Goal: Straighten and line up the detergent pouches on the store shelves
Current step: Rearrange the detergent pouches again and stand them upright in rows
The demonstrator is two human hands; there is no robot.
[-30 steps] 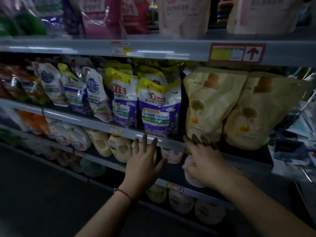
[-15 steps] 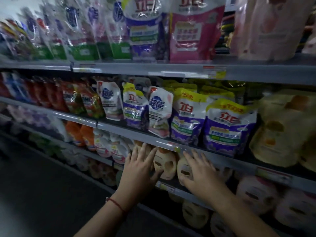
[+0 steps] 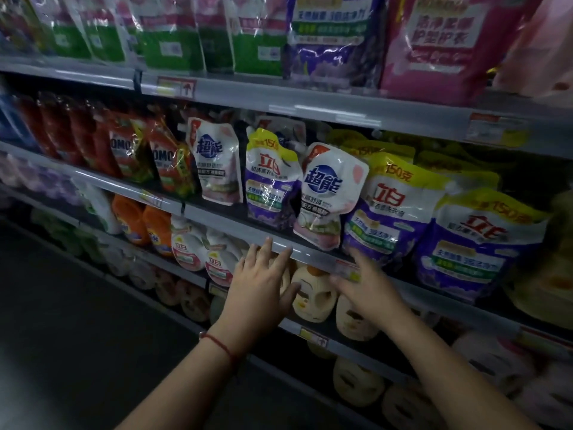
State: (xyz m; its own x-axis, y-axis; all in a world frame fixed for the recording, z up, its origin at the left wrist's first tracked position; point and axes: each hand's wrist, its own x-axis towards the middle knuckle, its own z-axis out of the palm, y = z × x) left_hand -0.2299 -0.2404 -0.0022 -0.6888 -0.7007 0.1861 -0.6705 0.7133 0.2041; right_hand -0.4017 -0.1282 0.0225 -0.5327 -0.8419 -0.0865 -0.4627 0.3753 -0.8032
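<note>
The shelf rail (image 3: 310, 246) is being reached toward by both hands, and above it the detergent pouches are being displayed in an uneven row. Just above the right hand (image 3: 366, 283), the purple-and-yellow pouch (image 3: 390, 212) is being crowded by the white pouch (image 3: 325, 197), which is leaning over the rail – presumably why the hands are being brought here. Up and left of the left hand (image 3: 260, 280), another purple pouch (image 3: 269, 178) is being kept upright by its neighbours. Both hands are being held open with fingers spread and nothing gripped; the left fingertips are being laid at the rail's edge – whether touching cannot be told. Compared with half a second ago, the hands are being shown nearer the rail, and the pouches are being viewed from closer.
</note>
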